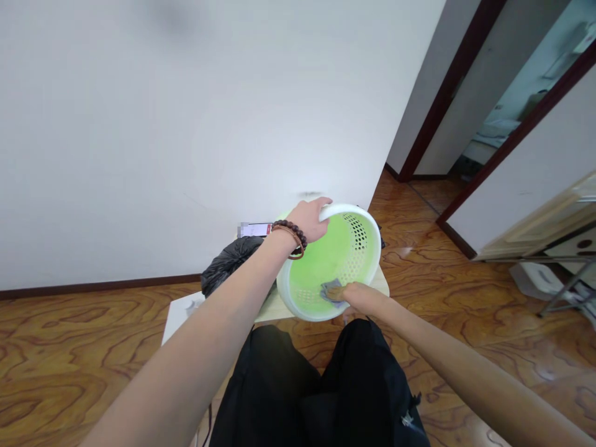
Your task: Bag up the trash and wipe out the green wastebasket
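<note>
A round basket (329,246) with a white rim, green inside and with small holes in its wall, is tilted on a small pale table, its mouth facing me. My left hand (311,219), with a beaded bracelet at the wrist, is closed on the rim at the upper left. My right hand (352,294) reaches over the near rim into the basket. Its fingers are pressed on a grey cloth (331,290) against the inner wall near the bottom edge; part of the cloth is hidden by the hand.
A black plastic bag (229,264) lies left of the basket, with a phone (255,230) behind it near the white wall (209,124). The pale table (380,282) stands on wood flooring (410,248). A doorway is at the right, with a white bin (535,280) below it.
</note>
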Action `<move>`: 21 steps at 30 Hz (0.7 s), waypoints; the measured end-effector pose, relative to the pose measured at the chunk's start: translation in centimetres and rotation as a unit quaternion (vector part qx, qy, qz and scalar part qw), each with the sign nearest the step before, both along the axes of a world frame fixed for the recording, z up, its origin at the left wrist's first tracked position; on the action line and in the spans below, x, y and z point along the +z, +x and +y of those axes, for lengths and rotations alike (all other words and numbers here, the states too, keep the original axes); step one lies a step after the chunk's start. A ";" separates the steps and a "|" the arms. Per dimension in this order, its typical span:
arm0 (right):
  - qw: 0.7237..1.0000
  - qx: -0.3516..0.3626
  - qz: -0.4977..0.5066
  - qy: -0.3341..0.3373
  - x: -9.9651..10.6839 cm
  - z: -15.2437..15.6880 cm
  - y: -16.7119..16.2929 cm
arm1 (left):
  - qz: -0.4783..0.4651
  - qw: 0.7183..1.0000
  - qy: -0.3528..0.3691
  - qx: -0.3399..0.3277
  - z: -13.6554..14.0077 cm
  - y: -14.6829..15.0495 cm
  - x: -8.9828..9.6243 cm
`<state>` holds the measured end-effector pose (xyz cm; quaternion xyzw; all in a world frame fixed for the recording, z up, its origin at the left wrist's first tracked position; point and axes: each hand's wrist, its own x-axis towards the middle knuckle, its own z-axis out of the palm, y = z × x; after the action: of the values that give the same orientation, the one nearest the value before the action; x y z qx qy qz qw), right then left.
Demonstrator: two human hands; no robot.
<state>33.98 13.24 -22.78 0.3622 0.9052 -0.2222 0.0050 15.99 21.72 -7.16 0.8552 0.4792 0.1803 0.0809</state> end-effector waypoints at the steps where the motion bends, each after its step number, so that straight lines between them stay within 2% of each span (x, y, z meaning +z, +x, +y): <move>1: 1.000 -0.001 0.001 -0.022 0.2 0.4 0.2 | 0.002 1.000 0.003 -0.007 0.1 0.1 -0.3; 4: 0.998 0.005 0.002 -0.061 0.5 1.6 0.7 | 0.006 1.000 0.021 -0.017 -0.3 -0.1 -0.8; 6: 0.998 0.016 -0.005 -0.063 0.6 2.0 0.5 | 0.007 1.000 0.015 -0.007 -0.7 -0.4 -0.9; 10: 0.999 0.006 -0.039 0.006 0.5 1.7 -0.8 | 0.012 0.999 -0.008 0.031 -0.8 -1.3 -0.5; 14: 0.991 -0.107 -0.025 0.079 1.4 2.3 -1.9 | 0.038 0.999 -0.024 0.009 0.0 -2.0 0.1; 17: 0.969 -0.200 0.006 0.143 2.5 3.7 -2.4 | 0.044 0.999 -0.022 -0.008 0.2 -2.0 0.2; 19: 0.953 -0.238 -0.008 0.189 2.9 4.6 -2.8 | 0.023 1.000 -0.015 -0.002 0.0 -1.7 0.0; 21: 0.944 -0.252 -0.053 0.205 2.4 5.2 -3.2 | -0.010 1.000 -0.003 0.002 -0.3 -1.5 -0.4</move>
<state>30.78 18.41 -20.35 0.5828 0.8089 -0.0059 -0.0775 14.52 21.45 -7.57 0.8523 0.4804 0.1874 0.0874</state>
